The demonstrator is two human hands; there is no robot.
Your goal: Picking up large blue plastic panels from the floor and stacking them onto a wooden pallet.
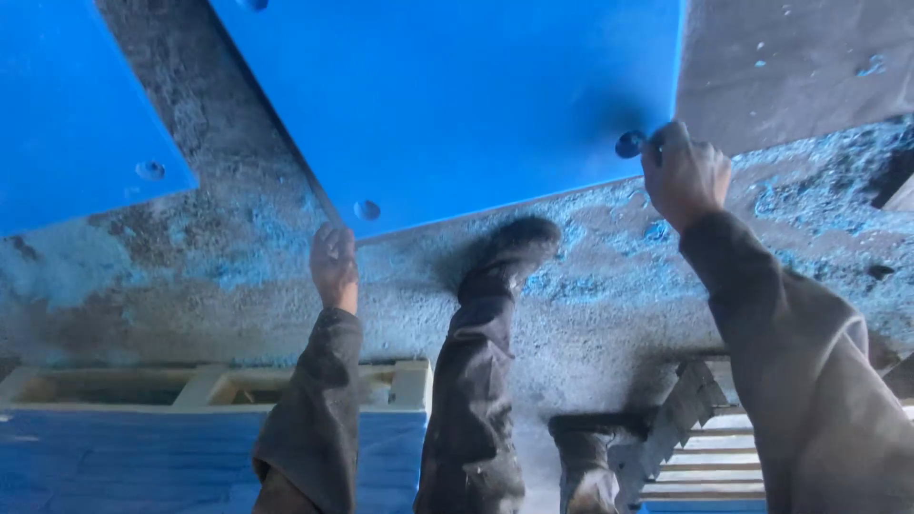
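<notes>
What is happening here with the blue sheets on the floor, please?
A person bends over a large blue panel lying on a dusty floor. Their left hand grips its near corner, and their right hand is closed on the edge beside a dark hole. One boot stands between the hands. A second blue panel lies alongside.

Left hand (334,259) stretched forward, fingers curled closed, sleeve to the wrist, right hand (683,174) reaching further out, fist clenched, arm extended
</notes>
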